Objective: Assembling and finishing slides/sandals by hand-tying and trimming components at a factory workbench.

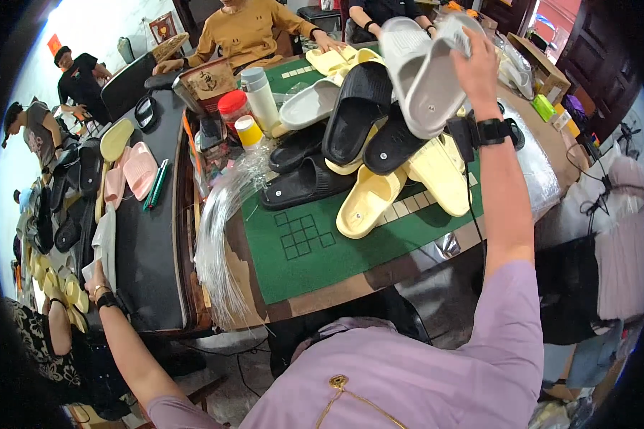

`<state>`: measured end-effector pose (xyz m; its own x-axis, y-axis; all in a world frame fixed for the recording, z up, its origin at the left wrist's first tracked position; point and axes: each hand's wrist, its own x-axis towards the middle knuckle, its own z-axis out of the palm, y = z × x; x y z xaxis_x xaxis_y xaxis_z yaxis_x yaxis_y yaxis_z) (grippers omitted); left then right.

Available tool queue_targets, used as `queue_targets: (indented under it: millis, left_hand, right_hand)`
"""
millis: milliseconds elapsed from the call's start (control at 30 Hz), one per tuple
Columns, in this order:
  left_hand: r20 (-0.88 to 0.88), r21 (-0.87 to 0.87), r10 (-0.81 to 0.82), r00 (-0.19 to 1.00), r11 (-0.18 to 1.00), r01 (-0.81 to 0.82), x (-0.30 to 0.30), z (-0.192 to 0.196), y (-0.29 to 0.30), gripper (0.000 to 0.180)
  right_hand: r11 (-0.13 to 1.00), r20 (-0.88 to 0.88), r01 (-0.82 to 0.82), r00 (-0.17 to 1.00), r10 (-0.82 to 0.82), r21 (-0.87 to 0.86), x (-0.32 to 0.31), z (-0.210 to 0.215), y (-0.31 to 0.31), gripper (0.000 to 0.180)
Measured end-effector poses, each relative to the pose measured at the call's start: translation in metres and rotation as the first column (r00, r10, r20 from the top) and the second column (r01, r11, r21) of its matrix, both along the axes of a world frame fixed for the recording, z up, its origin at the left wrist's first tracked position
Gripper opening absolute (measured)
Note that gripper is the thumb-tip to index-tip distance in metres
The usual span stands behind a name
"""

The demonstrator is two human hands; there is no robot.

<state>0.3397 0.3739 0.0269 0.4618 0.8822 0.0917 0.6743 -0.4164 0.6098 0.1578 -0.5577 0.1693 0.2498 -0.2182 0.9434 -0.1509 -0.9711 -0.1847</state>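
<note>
My right hand [479, 68] is raised over the table with its fingers closed on a pair of light grey slippers [431, 96], held upright above the pile. Out to the left, my left hand [96, 282] grips the near end of a pale grey slipper [105, 239] at the edge of a dark padded surface. Under the raised pair lies a heap of slippers on a green mat [286, 275]: black slippers [358, 114], yellow slippers [368, 204] and a light grey slipper [308, 104]. Some in the heap are partly covered by others.
A bundle of clear plastic strands [225, 243] hangs over the table's near edge. Behind it stand a white bottle [259, 96] and a red-lidded jar [234, 107]. Pink slippers [139, 170] lie on the dark surface [154, 250]. Several other people are around; one person's hand [329, 41] touches yellow slippers.
</note>
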Motion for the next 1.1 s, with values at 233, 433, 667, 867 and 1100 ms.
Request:
queue_targets:
  millis: [233, 433, 667, 867, 1100]
  left_hand:
    - [0.18, 0.034, -0.162, 0.97, 0.987, 0.158, -0.023, 0.0, 0.104, 0.108]
    - [0.437, 0.484, -0.344, 0.831, 0.869, 0.105, -0.056, 0.029, -0.037, 0.087]
    - [0.705, 0.066, -0.483, 0.519, 0.774, 0.63, -0.145, 0.089, -0.188, 0.066]
    - [0.727, -0.116, -0.601, 0.332, 0.369, 0.922, -0.186, 0.07, -0.302, 0.066]
    - [0.642, -0.188, -0.704, 0.304, 0.24, 0.952, -0.193, 0.022, -0.326, 0.057]
  right_hand:
    - [0.986, -0.21, -0.137, 0.965, 0.155, 0.098, -0.011, -0.091, 0.049, 0.042]
    - [0.944, -0.255, -0.176, 0.934, 0.249, 0.279, -0.071, -0.098, 0.117, 0.029]
    - [0.419, -0.064, -0.555, 0.547, 0.835, 0.719, -0.057, -0.119, 0.194, 0.031]
    - [-0.311, 0.333, -0.123, 0.258, 0.907, 0.942, -0.054, -0.149, 0.275, 0.048]
    - [-0.336, 0.346, -0.102, 0.419, 0.839, 0.936, -0.084, -0.197, 0.25, 0.037]
